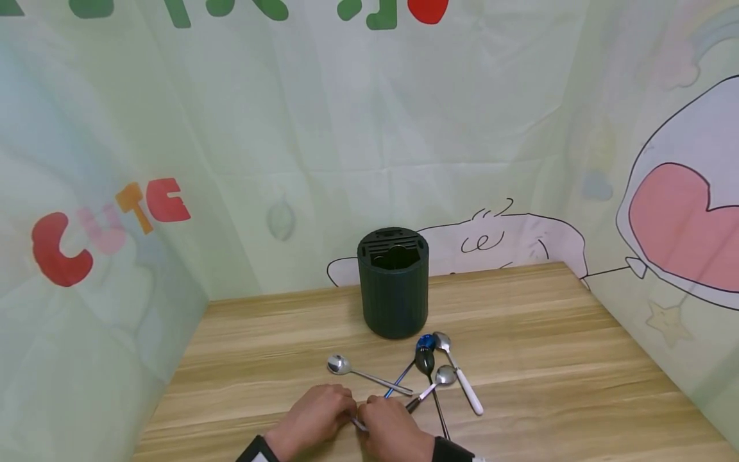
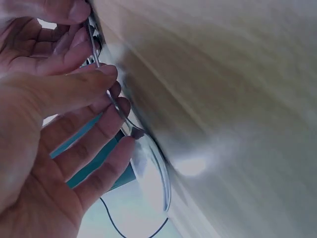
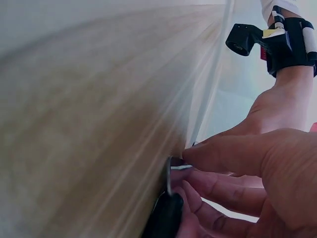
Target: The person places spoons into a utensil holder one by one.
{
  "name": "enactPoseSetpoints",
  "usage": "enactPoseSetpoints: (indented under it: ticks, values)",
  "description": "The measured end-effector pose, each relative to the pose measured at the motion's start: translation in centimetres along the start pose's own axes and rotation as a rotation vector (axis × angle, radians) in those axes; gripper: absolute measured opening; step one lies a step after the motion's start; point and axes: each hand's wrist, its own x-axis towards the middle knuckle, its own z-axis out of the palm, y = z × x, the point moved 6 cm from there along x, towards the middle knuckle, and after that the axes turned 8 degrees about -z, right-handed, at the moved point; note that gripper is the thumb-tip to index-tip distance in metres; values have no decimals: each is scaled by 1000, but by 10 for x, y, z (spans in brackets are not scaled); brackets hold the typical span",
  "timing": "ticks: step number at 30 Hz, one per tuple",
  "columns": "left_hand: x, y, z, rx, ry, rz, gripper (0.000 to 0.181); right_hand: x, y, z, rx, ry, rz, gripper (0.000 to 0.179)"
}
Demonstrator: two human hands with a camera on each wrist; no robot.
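A silver spoon is held low over the wooden table [image 1: 231, 359]. My left hand [image 1: 316, 414] pinches its thin handle between thumb and fingertips; its spoon bowl [image 2: 151, 173] shows large in the left wrist view, but the hand hides it in the head view. My right hand [image 1: 395, 430] pinches the same handle farther along, close beside the left. Just beyond the hands lies a silver spoon [image 1: 339, 364] with a long handle. Right of my right hand are a black-handled spoon [image 1: 444, 375], a dark spoon [image 1: 424, 360], a blue spoon [image 1: 426, 341] and a white-handled spoon [image 1: 469, 391], partly crossing.
A dark green utensil holder [image 1: 395, 295] with a slotted top and a larger opening stands at the back of the table. Printed cloth walls [image 1: 277, 192] enclose the table behind and on both sides.
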Motion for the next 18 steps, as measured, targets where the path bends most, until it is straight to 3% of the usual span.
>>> enactPoseSetpoints:
  ticks: [4, 11, 18]
  values:
    - [-2, 2, -4, 5, 37, 12, 14, 0, -1, -2, 34, 26, -6, 13]
    - [-7, 6, -15, 75, 148, 55, 17, -3, -7, -13, 58, 143, -73, 13]
    - [-6, 11, -26, 142, 221, 58, 16, -3, -9, -27, -24, 205, -107, 17]
